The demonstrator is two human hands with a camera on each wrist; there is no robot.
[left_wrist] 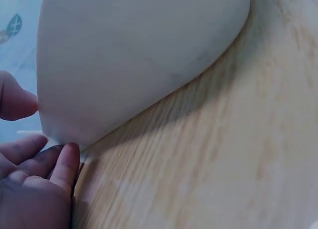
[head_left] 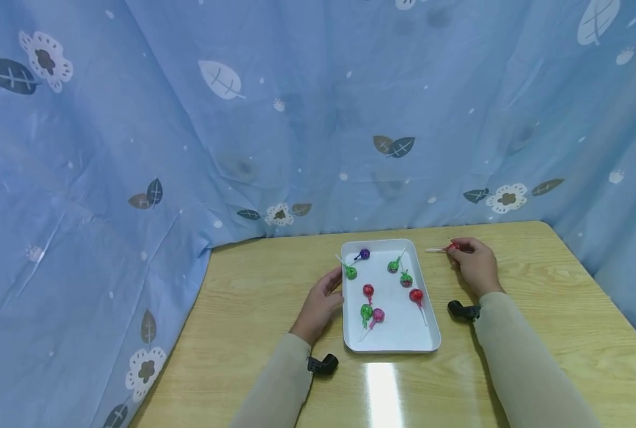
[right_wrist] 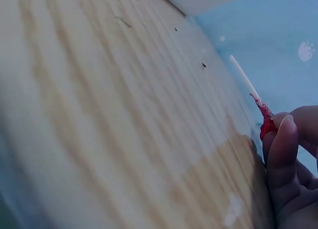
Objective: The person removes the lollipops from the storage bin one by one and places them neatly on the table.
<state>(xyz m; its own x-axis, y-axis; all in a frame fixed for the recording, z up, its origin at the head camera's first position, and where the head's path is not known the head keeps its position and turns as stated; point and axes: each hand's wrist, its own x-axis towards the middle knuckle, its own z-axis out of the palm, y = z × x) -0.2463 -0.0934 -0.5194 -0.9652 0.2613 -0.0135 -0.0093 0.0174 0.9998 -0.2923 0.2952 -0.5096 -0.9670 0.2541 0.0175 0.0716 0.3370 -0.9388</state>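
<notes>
A white tray (head_left: 398, 333) lies on the table with several wrapped lollipops in it. My left hand (head_left: 320, 304) is at the tray's left side; its fingertips and thumb touch the outer wall in the left wrist view. Right of the tray, my right hand (head_left: 473, 264) pinches a red lollipop (right_wrist: 267, 120) by its wrapped head between thumb and fingers. The white stick (right_wrist: 244, 76) points left, toward the tray. Inside the tray are a purple lollipop (head_left: 364, 254), a pink one (head_left: 378, 315), several green ones (head_left: 393, 266) and red ones (head_left: 416, 295).
The wooden table (head_left: 243, 309) extends on both sides of the tray. A blue curtain (head_left: 307, 119) with leaf and flower prints hangs along the back and sides. Black wrist cameras (head_left: 323, 364) sit on both sleeves. Light glares on the table (head_left: 383, 395) in front of the tray.
</notes>
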